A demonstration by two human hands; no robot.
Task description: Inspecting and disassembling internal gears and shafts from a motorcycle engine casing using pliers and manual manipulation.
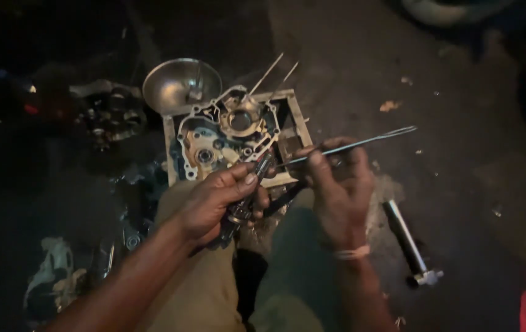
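Two hands, left hand gripping shaft, right hand holding rod

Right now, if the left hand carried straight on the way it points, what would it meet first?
The left hand, gripping a small dark metal part, points up and right toward the engine case half on the wooden frame. It would probably meet that case first, though depth is unclear.
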